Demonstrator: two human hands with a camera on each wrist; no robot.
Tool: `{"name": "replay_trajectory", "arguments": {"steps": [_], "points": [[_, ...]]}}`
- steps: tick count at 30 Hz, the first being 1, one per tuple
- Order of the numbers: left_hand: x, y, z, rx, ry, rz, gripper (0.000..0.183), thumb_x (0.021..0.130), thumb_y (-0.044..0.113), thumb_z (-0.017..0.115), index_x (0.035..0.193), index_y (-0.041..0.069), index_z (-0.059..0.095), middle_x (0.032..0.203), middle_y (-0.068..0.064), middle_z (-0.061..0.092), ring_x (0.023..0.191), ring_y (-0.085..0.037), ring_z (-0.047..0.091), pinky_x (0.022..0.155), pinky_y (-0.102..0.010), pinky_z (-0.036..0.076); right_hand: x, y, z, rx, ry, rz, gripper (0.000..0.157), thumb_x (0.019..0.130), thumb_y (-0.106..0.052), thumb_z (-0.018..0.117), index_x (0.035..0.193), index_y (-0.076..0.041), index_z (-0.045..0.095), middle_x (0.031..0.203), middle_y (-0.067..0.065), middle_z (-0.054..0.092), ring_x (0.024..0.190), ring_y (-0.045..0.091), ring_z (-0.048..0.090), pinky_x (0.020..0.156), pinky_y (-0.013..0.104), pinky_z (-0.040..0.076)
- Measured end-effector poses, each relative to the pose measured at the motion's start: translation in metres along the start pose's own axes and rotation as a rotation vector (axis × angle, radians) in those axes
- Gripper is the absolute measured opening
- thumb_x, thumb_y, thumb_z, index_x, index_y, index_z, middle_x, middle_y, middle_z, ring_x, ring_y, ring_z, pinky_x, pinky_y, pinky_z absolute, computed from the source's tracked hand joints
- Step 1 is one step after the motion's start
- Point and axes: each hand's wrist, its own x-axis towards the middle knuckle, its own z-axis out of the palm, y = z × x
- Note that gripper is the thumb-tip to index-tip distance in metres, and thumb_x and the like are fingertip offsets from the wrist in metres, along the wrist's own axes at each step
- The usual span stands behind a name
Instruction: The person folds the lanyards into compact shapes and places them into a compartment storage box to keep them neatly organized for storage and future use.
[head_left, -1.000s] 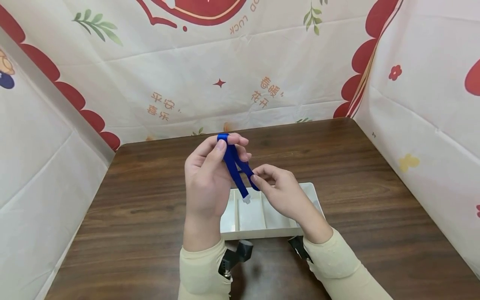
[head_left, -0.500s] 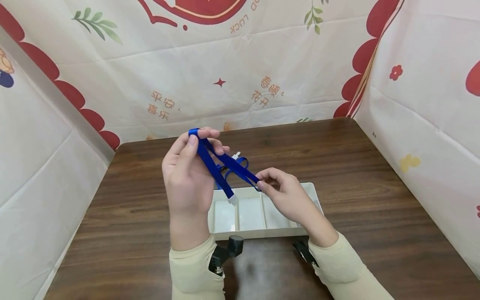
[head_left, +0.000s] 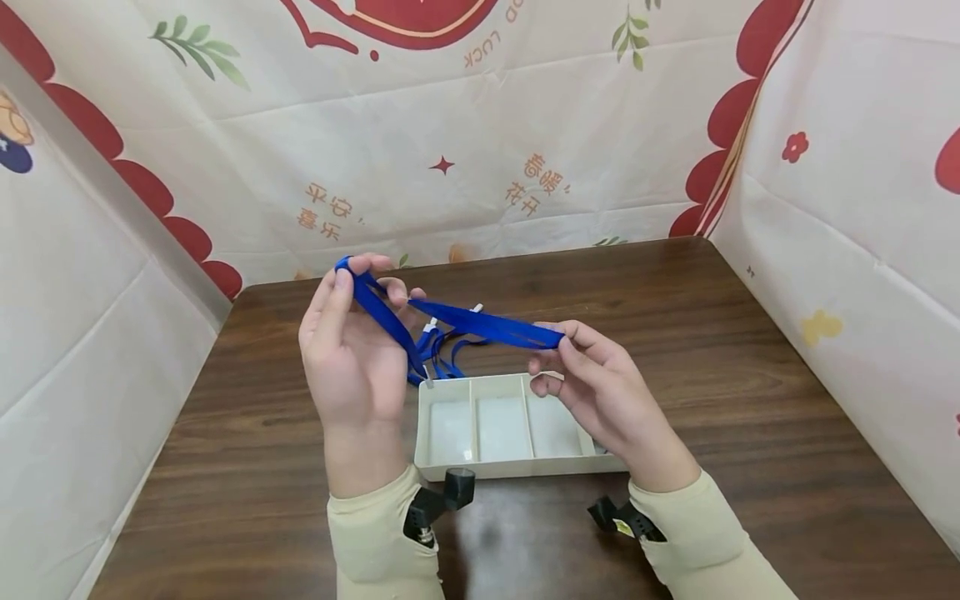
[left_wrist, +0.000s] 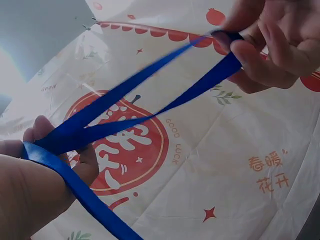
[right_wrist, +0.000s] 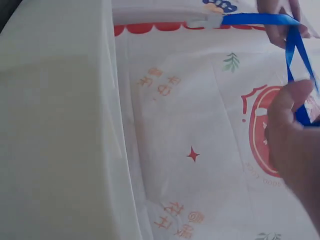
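Note:
A blue lanyard stretches in the air between both hands, over the back of the tray. My left hand pinches it between thumb and index finger, and one strap end hangs down from there. That end carries a whitish plastic clip, seen in the right wrist view. On the other side, my right hand grips the folded end of the loop with thumb and fingertips. In the left wrist view the loop's two straps spread apart, one of them twisted.
A white tray with compartments stands on the brown wooden table, its right end partly behind my right hand. More blue lanyards with white clips lie just behind it. Printed white cloth surrounds the table.
My left hand has moved left and my right hand right, drawing the lanyard loop out nearly level between them. The pile of lanyards behind the tray has come into view.

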Motion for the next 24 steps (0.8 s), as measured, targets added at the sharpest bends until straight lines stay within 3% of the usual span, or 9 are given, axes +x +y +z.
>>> {"name": "replay_trajectory", "arguments": {"steps": [2,5,7,10,13,17,19,21,24], "points": [[0.002,0.002,-0.001,-0.004,0.014,0.004,0.025,0.111,0.019,0.054,0.105,0.001,0.071,0.103,-0.010,0.074,0.075,-0.022,0.062,0.084,-0.041,0.056,-0.002,-0.002,-0.003,-0.050,-0.090,0.005,0.028,0.115,-0.007,0.040,0.122,-0.010,0.067,0.125,0.004,0.064,0.103,0.017,0.065,0.083,0.028,0.059],[0.003,0.004,-0.002,-0.013,0.037,0.008,0.027,0.111,0.020,0.053,0.105,0.001,0.071,0.103,-0.010,0.073,0.073,-0.021,0.063,0.084,-0.041,0.055,-0.004,-0.006,-0.007,-0.290,-0.182,0.017,0.025,0.114,-0.006,0.042,0.116,-0.008,0.066,0.131,0.004,0.062,0.103,0.019,0.067,0.085,0.032,0.061],[0.004,0.006,-0.002,-0.022,0.052,0.002,0.028,0.112,0.020,0.052,0.105,0.001,0.071,0.103,-0.010,0.073,0.073,-0.022,0.064,0.085,-0.041,0.054,-0.006,-0.007,-0.009,-0.449,-0.234,0.014,0.021,0.113,-0.005,0.045,0.114,-0.004,0.066,0.125,0.005,0.065,0.099,0.021,0.069,0.086,0.034,0.061],[0.004,0.006,-0.003,-0.024,0.065,-0.016,0.030,0.112,0.019,0.050,0.104,0.001,0.072,0.102,-0.009,0.073,0.072,-0.022,0.065,0.085,-0.041,0.053,-0.008,-0.009,-0.010,-0.568,-0.291,-0.024,0.020,0.110,0.001,0.049,0.112,-0.002,0.068,0.113,0.007,0.070,0.091,0.022,0.070,0.082,0.036,0.061],[0.005,0.006,-0.002,-0.025,0.074,-0.022,0.031,0.112,0.019,0.050,0.102,0.002,0.073,0.100,-0.009,0.074,0.072,-0.022,0.065,0.085,-0.041,0.053,-0.009,-0.011,-0.008,-0.619,-0.210,-0.083,0.017,0.106,0.005,0.056,0.108,-0.001,0.073,0.098,0.006,0.072,0.085,0.021,0.068,0.076,0.032,0.059],[0.007,0.007,-0.002,-0.030,0.086,-0.008,0.028,0.111,0.019,0.052,0.102,0.001,0.072,0.100,-0.009,0.075,0.072,-0.023,0.065,0.085,-0.042,0.053,-0.010,-0.014,-0.003,-0.693,0.035,-0.105,0.011,0.101,0.001,0.068,0.105,-0.003,0.078,0.086,0.001,0.073,0.077,0.020,0.070,0.069,0.029,0.059],[0.008,0.007,-0.002,-0.004,0.091,0.002,0.029,0.112,0.020,0.052,0.101,0.003,0.073,0.099,-0.008,0.076,0.073,-0.022,0.066,0.085,-0.041,0.054,-0.010,-0.015,0.000,-0.701,0.112,-0.092,0.011,0.099,-0.001,0.071,0.109,-0.004,0.077,0.085,0.000,0.074,0.075,0.020,0.071,0.070,0.029,0.061],[0.008,0.008,-0.002,-0.024,0.091,0.002,0.029,0.112,0.019,0.052,0.102,0.002,0.073,0.101,-0.009,0.076,0.075,-0.024,0.066,0.086,-0.042,0.053,-0.010,-0.015,0.003,-0.679,0.145,-0.097,0.014,0.098,0.000,0.073,0.112,-0.003,0.074,0.086,0.000,0.075,0.075,0.020,0.072,0.073,0.030,0.063],[0.008,0.010,-0.001,-0.024,0.094,0.002,0.029,0.112,0.019,0.052,0.104,0.001,0.073,0.103,-0.010,0.076,0.078,-0.025,0.067,0.088,-0.044,0.054,-0.011,-0.015,0.004,-0.680,0.119,-0.154,0.016,0.097,0.006,0.072,0.111,-0.002,0.073,0.089,0.001,0.074,0.076,0.018,0.072,0.072,0.029,0.064]]}}
